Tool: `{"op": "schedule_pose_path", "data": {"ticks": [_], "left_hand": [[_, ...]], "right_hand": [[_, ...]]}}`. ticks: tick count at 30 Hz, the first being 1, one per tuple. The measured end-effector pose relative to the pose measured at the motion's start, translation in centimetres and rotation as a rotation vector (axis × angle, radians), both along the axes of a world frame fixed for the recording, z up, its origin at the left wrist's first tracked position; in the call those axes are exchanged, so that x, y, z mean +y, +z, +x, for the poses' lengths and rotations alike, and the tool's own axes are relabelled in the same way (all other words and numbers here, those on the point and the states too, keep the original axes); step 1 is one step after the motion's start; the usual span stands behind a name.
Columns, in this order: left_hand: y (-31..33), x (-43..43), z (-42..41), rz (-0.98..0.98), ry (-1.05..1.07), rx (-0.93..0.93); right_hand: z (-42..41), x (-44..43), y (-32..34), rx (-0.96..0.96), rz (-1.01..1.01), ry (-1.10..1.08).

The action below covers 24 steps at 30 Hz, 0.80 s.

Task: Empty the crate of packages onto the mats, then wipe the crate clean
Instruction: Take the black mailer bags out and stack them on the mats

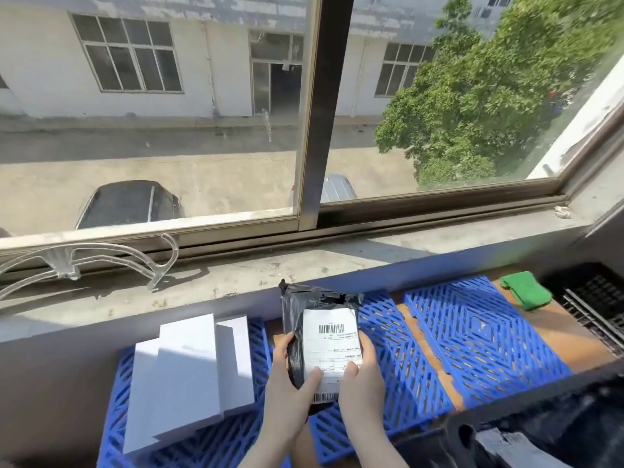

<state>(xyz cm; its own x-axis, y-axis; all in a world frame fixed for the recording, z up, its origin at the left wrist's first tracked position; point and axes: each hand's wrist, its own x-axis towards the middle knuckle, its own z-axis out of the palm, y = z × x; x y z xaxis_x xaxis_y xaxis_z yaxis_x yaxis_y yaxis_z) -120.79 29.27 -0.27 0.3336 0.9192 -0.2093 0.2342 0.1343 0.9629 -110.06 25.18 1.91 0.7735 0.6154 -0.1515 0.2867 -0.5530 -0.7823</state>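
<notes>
Nearest, bottom right: black crate (526, 430), only its dark rim and part of the inside in view; something black with a pale patch lies in it, too blurred to name.

Both hands raised over the mats, clamped on 1 black package (305, 312). Left hand (290, 383) grips its left edge, thumb pressed onto the white shipping label (332, 349). Right hand (361, 376) grips the right edge, thumb also on the label. Package held upright with the label toward the camera, barcode near the top, a 2nd barcode at the bottom edge. Top of the bag crumpled and torn-looking. Cannot tell whether its lower end touches the mat.

Blue plastic lattice mats on a brown tabletop: left mat (209, 440), middle mat (401, 366) behind and under the hands, right mat (472, 336). Strips of bare brown wood show between the middle and right mats.

On the left mat: 3 white boxes (189, 376), overlapping one another, lit by sun.

Farther right: green cloth (525, 290), folded, lying on the tabletop just beside the right mat's far corner. Right of it, a dark grid rack (597, 298), partly cut off.

Beyond the table: concrete windowsill (304, 261), with a clear plastic hanger (101, 261) lying on its left part. Sliding window frame (317, 113) above. Outside: pale building, tree, parked cars below.
</notes>
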Motion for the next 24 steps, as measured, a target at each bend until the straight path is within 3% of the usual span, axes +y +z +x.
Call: {"op": "schedule_pose_path", "data": {"ticks": [9, 14, 18, 24], "left_hand": [[-6.0, 0.2, 2.3, 0.045, -0.042, 0.197], [-8.4, 0.4, 2.6, 0.116, -0.157, 0.328], [-9.5, 1.0, 2.2, 0.109, -0.248, 0.372], [-9.2, -0.3, 0.5, 0.312, -0.190, 0.321]], "right_hand": [[1.1, 0.5, -6.6, -0.025, -0.027, -0.116], [1.6, 1.3, -8.6, -0.142, 0.009, -0.122], [2.7, 1.9, -9.5, -0.189, -0.075, -0.100], [0.6, -0.5, -9.2, -0.473, -0.075, -0.063]]}}
